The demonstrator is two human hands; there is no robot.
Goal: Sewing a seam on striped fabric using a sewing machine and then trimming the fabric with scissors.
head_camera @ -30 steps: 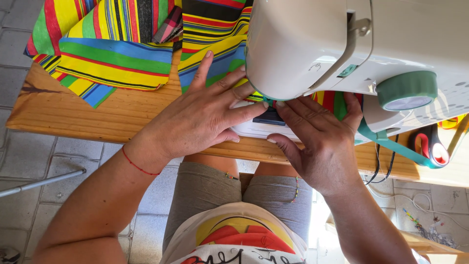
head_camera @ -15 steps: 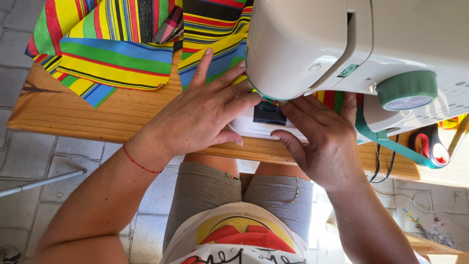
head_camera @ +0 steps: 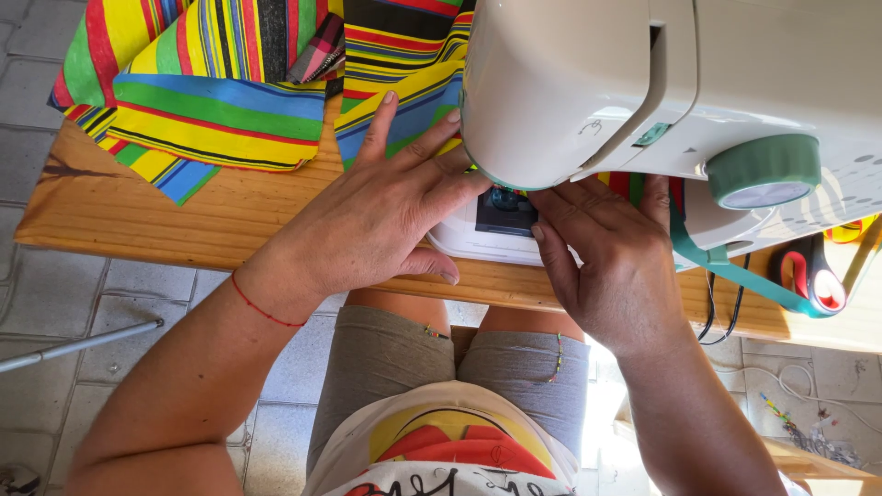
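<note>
A white sewing machine [head_camera: 643, 83] with a green handwheel [head_camera: 763, 170] stands on a wooden table [head_camera: 184, 216]. Brightly striped fabric [head_camera: 220, 101] lies across the table and runs under the machine's head. My left hand [head_camera: 377, 216] lies flat, fingers spread, on the table and the fabric just left of the needle area. My right hand [head_camera: 611, 257] rests flat on the machine bed to the right of the needle area, fingertips at the small dark plate [head_camera: 505, 211]. The needle itself is hidden under the machine's head.
A teal strap [head_camera: 735, 271] hangs from the machine's right side over the table edge, beside black cables [head_camera: 721, 308] and a red and black tool [head_camera: 808, 271]. Grey paving [head_camera: 55, 303] lies below, and a metal rod [head_camera: 73, 344] lies at the left.
Both hands have stayed almost in place. The striped fabric near the needle has shifted slightly away from me under the machine head.
</note>
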